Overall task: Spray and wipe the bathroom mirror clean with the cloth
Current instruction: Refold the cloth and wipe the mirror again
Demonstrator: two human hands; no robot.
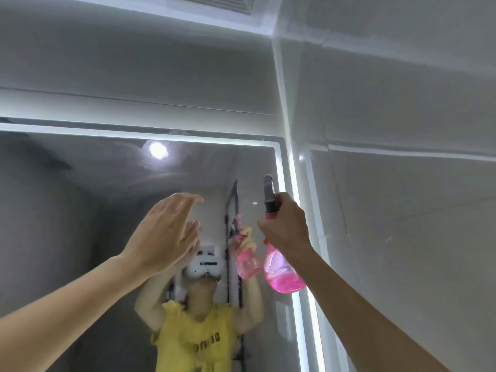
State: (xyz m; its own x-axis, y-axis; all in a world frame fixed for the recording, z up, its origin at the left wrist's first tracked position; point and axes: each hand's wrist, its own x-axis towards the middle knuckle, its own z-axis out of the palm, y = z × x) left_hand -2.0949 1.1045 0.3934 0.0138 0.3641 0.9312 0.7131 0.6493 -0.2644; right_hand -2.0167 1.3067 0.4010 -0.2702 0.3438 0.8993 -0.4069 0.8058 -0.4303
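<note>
The bathroom mirror [88, 210] fills the lower left, framed by a lit white strip along its top and right edges. My right hand [285, 224] grips the neck of a pink spray bottle [280, 272], held upright near the mirror's upper right corner, its dark nozzle pointing up. The bottle holds pink liquid in its lower part. My left hand [166, 234] is raised in front of the mirror with fingers straight and relaxed, holding nothing. No cloth is in view. The mirror reflects a person in a yellow shirt with both arms raised.
A white tiled wall [402, 210] stands close on the right, meeting the mirror at the corner. A white ledge [134, 103] runs above the mirror. A ceiling vent [217, 1] sits at the top. A round ceiling light [157, 149] shows as a reflection in the mirror.
</note>
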